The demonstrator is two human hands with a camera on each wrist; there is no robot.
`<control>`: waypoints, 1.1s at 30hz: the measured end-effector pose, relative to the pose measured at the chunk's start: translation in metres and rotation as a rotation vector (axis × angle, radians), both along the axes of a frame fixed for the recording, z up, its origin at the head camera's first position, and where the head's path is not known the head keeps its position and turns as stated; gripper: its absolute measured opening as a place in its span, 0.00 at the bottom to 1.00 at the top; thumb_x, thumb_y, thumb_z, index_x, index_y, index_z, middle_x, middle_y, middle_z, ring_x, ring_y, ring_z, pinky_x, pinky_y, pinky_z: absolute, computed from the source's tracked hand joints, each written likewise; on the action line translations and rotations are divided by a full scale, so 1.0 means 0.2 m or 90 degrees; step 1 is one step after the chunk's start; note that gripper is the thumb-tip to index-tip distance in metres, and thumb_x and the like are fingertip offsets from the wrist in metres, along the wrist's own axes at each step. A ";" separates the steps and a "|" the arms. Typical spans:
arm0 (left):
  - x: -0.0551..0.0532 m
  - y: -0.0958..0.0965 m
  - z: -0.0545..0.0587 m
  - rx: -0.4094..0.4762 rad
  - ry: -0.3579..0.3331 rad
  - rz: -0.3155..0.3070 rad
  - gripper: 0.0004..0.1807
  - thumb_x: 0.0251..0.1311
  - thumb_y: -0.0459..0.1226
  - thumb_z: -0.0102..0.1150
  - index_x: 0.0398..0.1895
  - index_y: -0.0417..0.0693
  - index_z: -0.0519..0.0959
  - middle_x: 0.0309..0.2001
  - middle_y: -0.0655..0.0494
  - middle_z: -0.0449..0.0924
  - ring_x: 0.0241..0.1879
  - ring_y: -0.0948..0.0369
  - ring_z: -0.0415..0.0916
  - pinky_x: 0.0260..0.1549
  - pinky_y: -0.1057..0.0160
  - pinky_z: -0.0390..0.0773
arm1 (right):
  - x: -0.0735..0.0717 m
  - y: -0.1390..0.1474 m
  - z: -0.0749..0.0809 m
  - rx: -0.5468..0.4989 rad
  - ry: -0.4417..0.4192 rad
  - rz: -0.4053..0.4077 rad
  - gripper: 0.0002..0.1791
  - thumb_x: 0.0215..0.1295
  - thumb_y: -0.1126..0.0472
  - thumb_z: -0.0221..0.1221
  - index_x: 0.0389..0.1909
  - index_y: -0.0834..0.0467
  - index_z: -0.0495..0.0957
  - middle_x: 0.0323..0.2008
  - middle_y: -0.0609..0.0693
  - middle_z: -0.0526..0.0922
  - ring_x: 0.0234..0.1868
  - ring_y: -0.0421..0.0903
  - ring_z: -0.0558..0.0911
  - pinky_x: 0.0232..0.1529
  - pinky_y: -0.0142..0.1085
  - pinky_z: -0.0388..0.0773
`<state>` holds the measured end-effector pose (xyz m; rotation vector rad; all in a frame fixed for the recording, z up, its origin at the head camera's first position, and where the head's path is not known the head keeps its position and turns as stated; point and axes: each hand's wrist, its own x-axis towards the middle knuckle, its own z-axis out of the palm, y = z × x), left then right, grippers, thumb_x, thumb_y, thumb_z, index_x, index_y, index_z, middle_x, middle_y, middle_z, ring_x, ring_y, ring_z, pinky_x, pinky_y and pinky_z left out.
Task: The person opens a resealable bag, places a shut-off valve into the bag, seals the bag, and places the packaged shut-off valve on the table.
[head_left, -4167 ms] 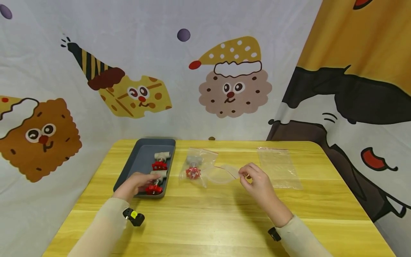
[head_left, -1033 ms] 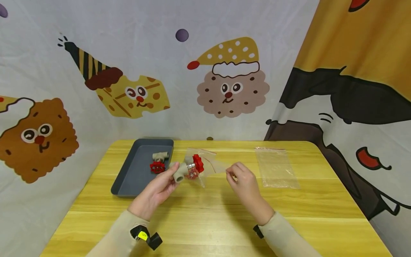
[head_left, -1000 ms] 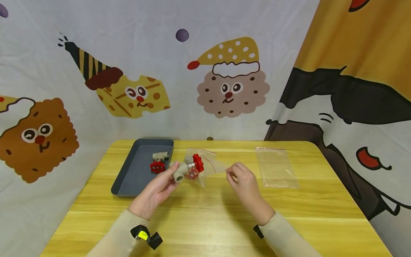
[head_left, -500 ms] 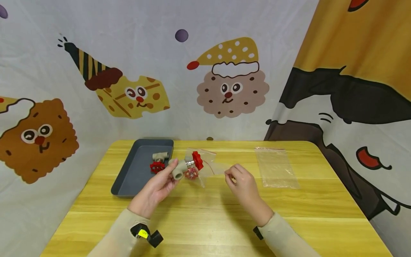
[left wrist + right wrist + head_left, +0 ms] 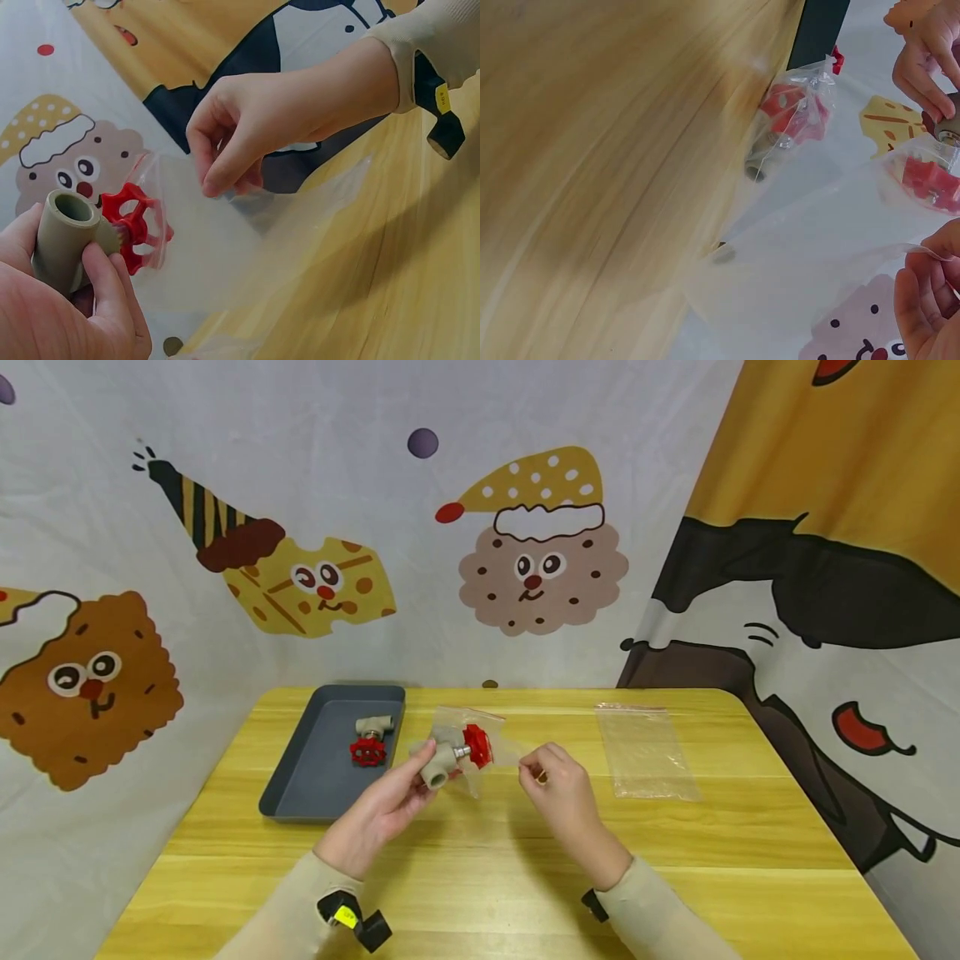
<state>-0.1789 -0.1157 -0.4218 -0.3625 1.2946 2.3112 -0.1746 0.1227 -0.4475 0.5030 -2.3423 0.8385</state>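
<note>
My left hand [image 5: 375, 818] grips the grey pipe body of a valve [image 5: 441, 765], above the table and left of my right hand. Its red handwheel [image 5: 132, 227] points toward the right hand and sits at the red-lined mouth of a clear zip bag [image 5: 240, 255]. Through the film the wheel shows pinkish in the right wrist view. Thumb and fingers of my right hand [image 5: 561, 789] pinch this bag, which hangs open between both hands. Behind the held valve lies another zip bag with a valve [image 5: 789, 124] inside, mostly hidden in the head view.
A dark grey tray [image 5: 300, 793] stands at the left with one red-wheeled valve [image 5: 369, 748] at its right side. Another zip bag [image 5: 649, 758] lies flat on the right of the wooden table [image 5: 480, 893]. A printed cloth [image 5: 337, 410] hangs behind the table's far edge.
Over about four seconds, my left hand has lifted this valve from the tray and brought it to the bag. Just now it moved right, bringing the wheel to the mouth; the right hand shifted slightly left.
</note>
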 end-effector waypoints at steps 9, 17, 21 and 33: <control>0.01 0.03 -0.03 -0.006 -0.003 0.003 0.29 0.64 0.48 0.55 0.60 0.38 0.65 0.46 0.53 0.73 0.41 0.65 0.76 0.38 0.75 0.76 | 0.00 -0.01 0.00 -0.008 -0.019 -0.010 0.06 0.52 0.70 0.65 0.26 0.55 0.81 0.27 0.43 0.80 0.27 0.36 0.78 0.26 0.25 0.77; 0.00 0.05 -0.05 -0.021 0.003 -0.022 0.25 0.65 0.48 0.54 0.55 0.40 0.66 0.45 0.55 0.71 0.40 0.66 0.70 0.34 0.76 0.73 | -0.01 -0.02 0.00 0.085 0.038 -0.004 0.06 0.55 0.66 0.66 0.33 0.54 0.82 0.33 0.44 0.83 0.34 0.39 0.82 0.35 0.31 0.80; 0.00 0.06 -0.05 -0.015 0.005 -0.020 0.27 0.64 0.49 0.55 0.56 0.39 0.65 0.45 0.55 0.71 0.41 0.66 0.70 0.35 0.76 0.74 | -0.01 -0.03 0.00 0.104 0.054 0.011 0.11 0.55 0.65 0.66 0.40 0.54 0.81 0.36 0.46 0.85 0.37 0.42 0.84 0.37 0.34 0.81; 0.00 0.06 -0.06 -0.011 0.005 -0.028 0.22 0.65 0.47 0.54 0.55 0.45 0.67 0.43 0.57 0.73 0.37 0.67 0.73 0.34 0.76 0.76 | 0.03 -0.07 0.02 0.147 0.060 0.018 0.18 0.52 0.54 0.64 0.44 0.56 0.81 0.45 0.50 0.81 0.45 0.49 0.78 0.47 0.45 0.76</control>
